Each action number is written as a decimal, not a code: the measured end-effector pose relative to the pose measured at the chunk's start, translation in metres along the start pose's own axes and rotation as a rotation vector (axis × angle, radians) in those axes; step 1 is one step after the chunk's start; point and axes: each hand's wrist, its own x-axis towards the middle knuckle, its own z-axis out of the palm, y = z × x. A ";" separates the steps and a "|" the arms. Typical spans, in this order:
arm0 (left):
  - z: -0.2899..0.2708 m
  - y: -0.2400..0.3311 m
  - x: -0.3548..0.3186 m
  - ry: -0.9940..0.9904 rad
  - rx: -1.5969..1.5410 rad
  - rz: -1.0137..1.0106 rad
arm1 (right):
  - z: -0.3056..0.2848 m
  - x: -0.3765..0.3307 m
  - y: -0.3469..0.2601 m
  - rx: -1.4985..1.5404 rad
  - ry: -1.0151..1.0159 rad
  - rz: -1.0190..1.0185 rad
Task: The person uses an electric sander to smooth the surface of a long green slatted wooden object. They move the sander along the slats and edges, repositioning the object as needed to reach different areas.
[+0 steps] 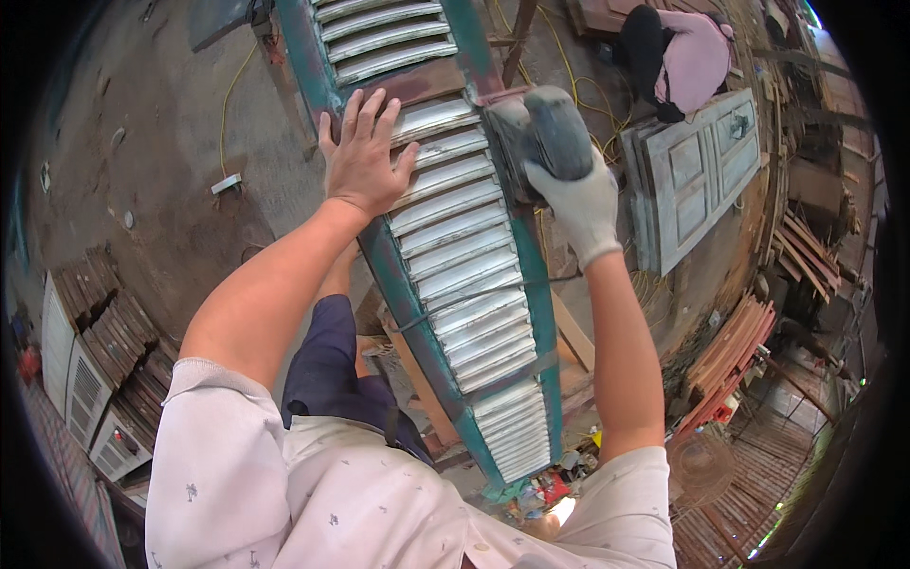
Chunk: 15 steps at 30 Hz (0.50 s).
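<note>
At nine o'clock, stacked wooden slats point(112, 327) and a few pale louvred panels point(78, 389) lie on the dusty floor point(171, 180), with a yellow cable point(230, 100) trailing toward eleven o'clock. Moving toward the middle, the left hand point(364, 156) is bare, its fingers spread and pressed flat on the green frame and upper slats of a long louvred shutter point(474, 303), which runs from twelve o'clock down to six o'clock across the person's lap. Just right of it, at one o'clock, the right hand point(580, 204), in a pale work glove, is closed around the grey body of a power sander point(536, 142) whose pad sits on the shutter's right rail, near a bare reddish crossbar. Further right, at two o'clock, a grey panelled door point(697, 175) lies flat, and behind it a person in a pink top point(692, 57) crouches. At four o'clock, red-brown boards point(735, 356) are piled. The bare hand rests near the sander's pad; in my judgement, a skid of the tool across the narrow rail could bring it against those fingers. The shutter seems held mainly by that palm, so a push from the sander could twist it loose. The thin slats could also gouge or crack if the pad tips off the rail.
</note>
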 end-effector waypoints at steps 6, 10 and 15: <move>0.003 -0.001 -0.002 -0.001 0.020 0.029 | 0.013 0.044 -0.041 -0.067 0.018 -0.053; 0.004 -0.002 0.003 0.027 -0.004 0.049 | 0.013 0.074 -0.048 -0.044 0.036 -0.059; 0.003 -0.008 0.002 0.045 -0.043 0.065 | 0.005 0.018 -0.009 -0.007 -0.003 -0.008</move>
